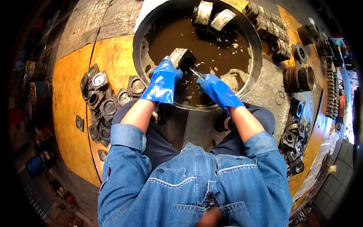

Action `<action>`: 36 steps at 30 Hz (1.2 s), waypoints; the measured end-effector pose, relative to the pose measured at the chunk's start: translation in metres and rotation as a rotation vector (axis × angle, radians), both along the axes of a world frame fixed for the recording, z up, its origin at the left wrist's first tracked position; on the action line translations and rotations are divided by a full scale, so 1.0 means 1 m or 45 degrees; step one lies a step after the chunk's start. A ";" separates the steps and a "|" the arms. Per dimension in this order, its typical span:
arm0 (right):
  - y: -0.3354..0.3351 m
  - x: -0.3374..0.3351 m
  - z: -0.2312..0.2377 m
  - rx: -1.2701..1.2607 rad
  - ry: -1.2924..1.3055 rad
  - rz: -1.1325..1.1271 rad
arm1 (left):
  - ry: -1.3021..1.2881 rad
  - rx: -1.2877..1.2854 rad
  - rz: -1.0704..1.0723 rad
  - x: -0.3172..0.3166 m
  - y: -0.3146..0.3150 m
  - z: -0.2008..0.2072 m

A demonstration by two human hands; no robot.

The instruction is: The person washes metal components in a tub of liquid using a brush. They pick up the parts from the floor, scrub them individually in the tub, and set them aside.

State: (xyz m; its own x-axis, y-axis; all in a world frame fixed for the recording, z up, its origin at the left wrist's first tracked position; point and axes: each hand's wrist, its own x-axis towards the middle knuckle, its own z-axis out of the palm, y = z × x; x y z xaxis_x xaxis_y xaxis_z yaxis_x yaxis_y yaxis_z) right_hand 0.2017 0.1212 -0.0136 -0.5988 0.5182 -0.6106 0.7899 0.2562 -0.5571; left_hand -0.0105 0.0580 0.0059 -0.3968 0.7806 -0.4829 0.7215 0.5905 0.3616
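Both my hands wear shiny blue rubber gloves. My left hand point(163, 77) is closed around the near side of a blocky metal housing point(180, 56) with a pale flat face and a dark hollow. It holds this over the round black basin point(258, 64), which contains murky brown liquid. Closed around a thin metal tool point(194, 72), my right hand point(214, 87) points it toward the housing's hollow. The tool's handle is mostly hidden in the glove, so its exact kind is unclear. Two similar metal housings point(223, 19) rest at the basin's far side.
Square metal flanges with round openings point(109, 107) lie piled on the wooden boards at left. More metal housings point(266, 22) stand in rows beyond the basin at right. Stacked rings point(298, 78) and another pile of flanges point(292, 138) are on the right.
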 end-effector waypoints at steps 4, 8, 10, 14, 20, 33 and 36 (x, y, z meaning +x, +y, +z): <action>0.002 0.009 0.019 -0.300 0.042 -0.178 | -0.027 -0.014 0.036 -0.001 0.003 0.008; -0.003 0.022 -0.014 -0.193 0.036 -0.103 | -0.058 0.027 0.019 -0.002 0.003 0.009; -0.013 0.024 -0.026 0.065 0.041 0.074 | -0.119 0.191 0.094 -0.016 -0.011 -0.042; -0.015 0.016 -0.023 -0.193 -0.013 -0.125 | -0.086 0.200 0.047 -0.005 -0.010 -0.017; -0.020 0.022 -0.029 -0.341 0.032 -0.268 | -0.026 -0.141 0.136 0.001 0.006 -0.025; -0.010 0.002 0.024 -0.123 -0.106 -0.012 | -0.155 -0.045 0.125 -0.018 -0.006 -0.036; -0.003 0.015 0.000 -0.216 -0.019 -0.069 | 0.009 0.175 -0.075 -0.008 -0.001 -0.022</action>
